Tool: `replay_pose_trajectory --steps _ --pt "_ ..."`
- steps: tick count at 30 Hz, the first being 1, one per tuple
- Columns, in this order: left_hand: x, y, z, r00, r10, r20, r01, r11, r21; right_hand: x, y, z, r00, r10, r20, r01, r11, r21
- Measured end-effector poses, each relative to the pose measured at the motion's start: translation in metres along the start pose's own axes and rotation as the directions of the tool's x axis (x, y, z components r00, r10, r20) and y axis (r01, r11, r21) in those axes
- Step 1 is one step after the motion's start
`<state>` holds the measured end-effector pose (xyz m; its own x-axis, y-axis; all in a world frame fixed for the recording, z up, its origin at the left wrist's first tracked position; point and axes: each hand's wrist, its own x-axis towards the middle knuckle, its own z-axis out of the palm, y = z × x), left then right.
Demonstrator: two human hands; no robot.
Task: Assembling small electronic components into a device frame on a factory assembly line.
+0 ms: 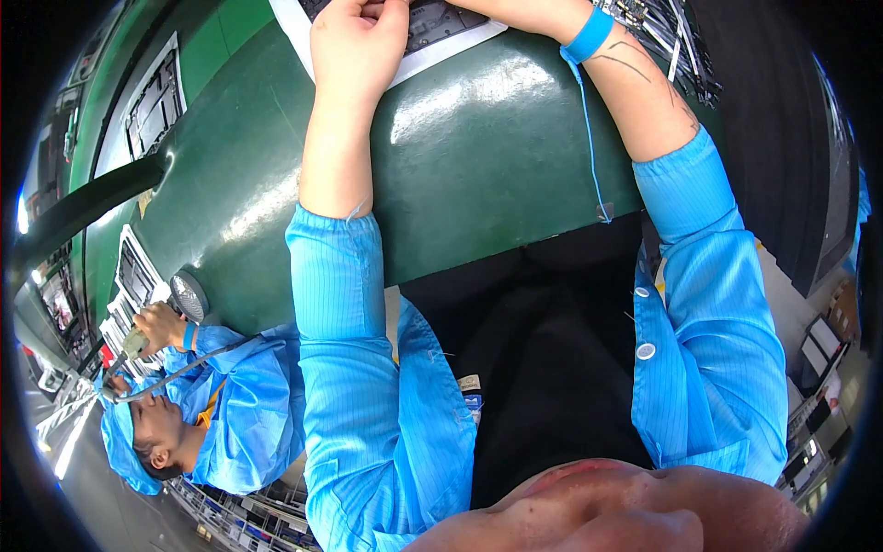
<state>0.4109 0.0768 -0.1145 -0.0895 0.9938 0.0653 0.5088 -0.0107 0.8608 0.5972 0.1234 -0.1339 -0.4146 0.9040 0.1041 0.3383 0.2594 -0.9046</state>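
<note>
Labels (472, 403) at the edge of our blue coat (345, 386) are too tiny for us to read. Our table (478, 175) is green and shiny. At its far edge lies a dark panel (434, 22) with a white border, right by our left hand (361, 41). Those fingers are bent, but we cannot tell if they hold anything. Our right hand is past the top edge, so we cannot tell its grip. A blue band (590, 35) circles our right wrist, near piled thin strips (679, 41). On our left, a thick black bar (97, 207) blocks some of the view, and a blue-capped co-worker (230, 419) sits near.

Glossy green table (478, 184) — grey floor (124, 520) — strip light (66, 454).
</note>
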Motion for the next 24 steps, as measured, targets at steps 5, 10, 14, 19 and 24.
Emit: replay_pose_trajectory --steps 5,10,14,19,24 --pt "0.006 -0.006 -0.004 0.999 -0.027 0.026 0.028 0.999 -0.03 0.007 0.005 0.003 1.0 -0.009 0.026 0.007 0.998 0.062" --pt "0.009 -0.013 -0.006 1.0 -0.017 0.023 0.017 1.0 -0.016 0.011 0.008 0.001 0.987 0.082 0.14 -0.112 0.967 0.23" --pt "0.013 -0.012 -0.008 0.999 -0.005 0.048 0.007 1.0 -0.028 0.015 0.01 -0.003 0.984 0.079 0.16 -0.11 0.975 0.195" --pt "0.011 0.002 -0.012 0.994 -0.083 0.07 0.078 0.994 0.074 0.016 0.012 -0.006 0.978 0.061 0.201 -0.106 0.97 0.218" --pt "0.015 -0.008 -0.014 0.994 -0.062 0.092 0.067 0.997 -0.049 0.02 0.02 -0.003 0.979 0.025 0.201 -0.071 0.971 0.228"
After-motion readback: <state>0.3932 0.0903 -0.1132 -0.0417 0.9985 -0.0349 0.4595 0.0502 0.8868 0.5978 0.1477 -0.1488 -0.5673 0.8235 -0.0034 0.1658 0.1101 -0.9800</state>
